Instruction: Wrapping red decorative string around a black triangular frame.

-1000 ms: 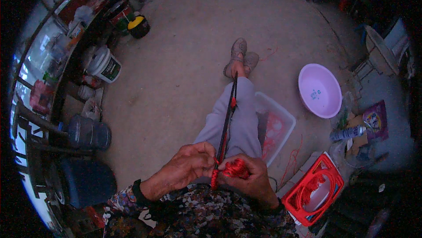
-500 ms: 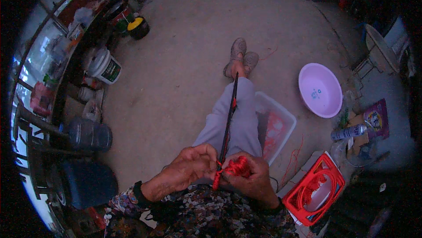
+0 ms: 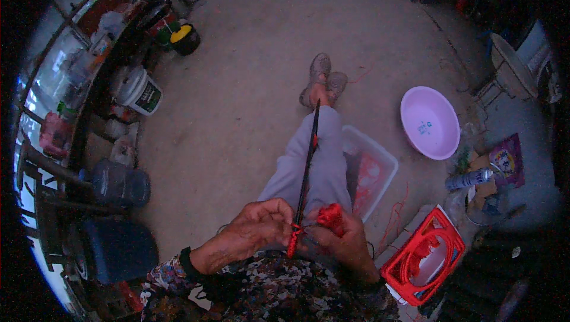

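Your left hand (image 3: 258, 227) pinched the red knotwork (image 3: 293, 243) at the near end of the dark cord (image 3: 307, 173) while your right hand (image 3: 347, 242) clasped the red bundle (image 3: 331, 217), so slack tension could have loosened the knotwork.

Your red thread bunch (image 3: 331, 218) looks soft and a bit shiny, your red knotted cord (image 3: 293, 243) looks bumpy, and your grey trousers (image 3: 331, 161) look like dull cloth. The purple basin (image 3: 425, 111) and the red basket (image 3: 451, 233) look like smooth plastic, and the box (image 3: 383, 191) looks like cloudy, see-through plastic. The spray can (image 3: 468, 179) looks like shiny metal, the white bucket (image 3: 141, 90) like plastic, and the floor (image 3: 237, 84) dull and a bit rough.
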The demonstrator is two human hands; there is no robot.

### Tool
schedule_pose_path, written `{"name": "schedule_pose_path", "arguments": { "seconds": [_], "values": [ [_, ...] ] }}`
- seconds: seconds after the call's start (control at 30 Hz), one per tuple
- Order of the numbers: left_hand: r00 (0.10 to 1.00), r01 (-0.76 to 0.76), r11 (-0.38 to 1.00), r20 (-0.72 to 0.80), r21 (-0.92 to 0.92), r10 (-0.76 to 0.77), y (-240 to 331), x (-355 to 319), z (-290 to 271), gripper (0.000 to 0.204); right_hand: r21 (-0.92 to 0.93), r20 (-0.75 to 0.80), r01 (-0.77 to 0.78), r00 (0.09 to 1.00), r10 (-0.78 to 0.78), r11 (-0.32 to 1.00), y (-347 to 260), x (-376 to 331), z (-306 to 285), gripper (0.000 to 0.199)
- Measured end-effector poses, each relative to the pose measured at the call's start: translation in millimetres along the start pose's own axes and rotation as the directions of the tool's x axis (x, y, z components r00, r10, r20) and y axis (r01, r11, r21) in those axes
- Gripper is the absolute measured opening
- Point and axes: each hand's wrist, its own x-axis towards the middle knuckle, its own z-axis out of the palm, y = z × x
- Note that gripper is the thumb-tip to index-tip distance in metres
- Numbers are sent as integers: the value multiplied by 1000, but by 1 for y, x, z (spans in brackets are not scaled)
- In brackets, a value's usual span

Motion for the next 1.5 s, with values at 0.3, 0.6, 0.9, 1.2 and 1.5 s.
{"name": "schedule_pose_path", "arguments": {
  "seconds": [0.3,0.6,0.9,1.2,1.5],
  "values": [
    [1000,-11,997,-4,82,11,-2,-1,-3,15,-4,-85,-86,993,85,996,-18,-10,8,13],
    [999,-38,995,29,96,35,-8,1,-5,13,-94,-20,313,949,-316,945,-10,-13,4,14],
    [996,83,989,20,121,-86,-7,-7,6,24,-224,-84,417,892,-444,881,-5,-20,-4,18],
    [993,3,995,119,97,-15,-24,-8,17,27,124,-205,300,941,-271,946,-35,-28,29,14],
    [980,-146,981,157,126,126,-41,-1,7,25,-179,-306,218,915,-265,959,-50,-41,38,17]
  ]
}}
